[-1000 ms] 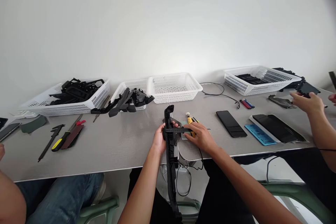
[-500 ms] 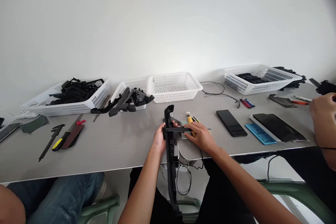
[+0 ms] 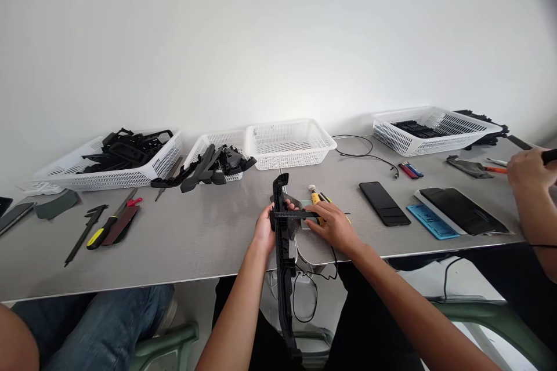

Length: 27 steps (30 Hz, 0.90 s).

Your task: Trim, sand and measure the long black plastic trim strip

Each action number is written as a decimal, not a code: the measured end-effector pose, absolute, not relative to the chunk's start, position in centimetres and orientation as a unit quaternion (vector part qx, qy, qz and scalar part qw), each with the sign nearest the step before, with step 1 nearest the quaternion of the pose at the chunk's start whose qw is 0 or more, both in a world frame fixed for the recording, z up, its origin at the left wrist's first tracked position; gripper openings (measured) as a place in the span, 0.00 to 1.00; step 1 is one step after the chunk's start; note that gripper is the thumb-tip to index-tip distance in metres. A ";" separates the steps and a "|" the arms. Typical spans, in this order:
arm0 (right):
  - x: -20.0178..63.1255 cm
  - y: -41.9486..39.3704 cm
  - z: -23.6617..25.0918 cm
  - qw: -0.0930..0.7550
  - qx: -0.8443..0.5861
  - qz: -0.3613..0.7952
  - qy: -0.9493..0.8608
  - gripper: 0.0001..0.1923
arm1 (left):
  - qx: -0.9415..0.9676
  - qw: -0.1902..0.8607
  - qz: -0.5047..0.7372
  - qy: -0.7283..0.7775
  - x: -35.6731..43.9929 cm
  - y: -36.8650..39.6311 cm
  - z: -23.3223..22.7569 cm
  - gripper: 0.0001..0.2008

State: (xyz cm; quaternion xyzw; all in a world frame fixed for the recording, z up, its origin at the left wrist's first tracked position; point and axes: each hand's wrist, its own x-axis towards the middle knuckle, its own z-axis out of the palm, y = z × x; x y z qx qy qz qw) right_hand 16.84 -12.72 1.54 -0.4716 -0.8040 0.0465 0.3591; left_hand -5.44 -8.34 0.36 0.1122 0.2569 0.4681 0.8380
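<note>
At the grey metal surface (image 3: 204, 243), the left hand (image 3: 263, 231) wraps fingers around a long black plastic strip (image 3: 285, 290); the right hand (image 3: 336, 226) pinches a black caliper (image 3: 289, 215) across it, better kept square and lightly pressed.

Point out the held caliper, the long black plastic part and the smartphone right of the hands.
Caliper (image 3: 293, 215): head view, on its beam.
Long black plastic part (image 3: 284, 266): head view, mid-length, below the caliper.
Smartphone (image 3: 384, 204): head view, middle of its dark face.
</note>
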 end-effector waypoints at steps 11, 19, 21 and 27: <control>16.8 -12.6 1.3 0.358 -0.473 0.043 -0.804 0.11 | 0.102 0.837 0.470 0.262 -5.3 -8.3 0.6 0.18; 16.8 -12.6 1.3 0.360 -0.471 0.039 -0.805 0.11 | 0.105 0.836 0.472 0.260 -5.4 -8.4 0.6 0.17; 16.8 -12.6 1.3 0.361 -0.470 0.038 -0.805 0.11 | 0.106 0.836 0.472 0.259 -5.4 -8.4 0.7 0.17; 16.8 -12.6 1.2 0.359 -0.472 0.035 -0.805 0.10 | 0.103 0.837 0.472 0.257 -5.4 -8.4 0.8 0.17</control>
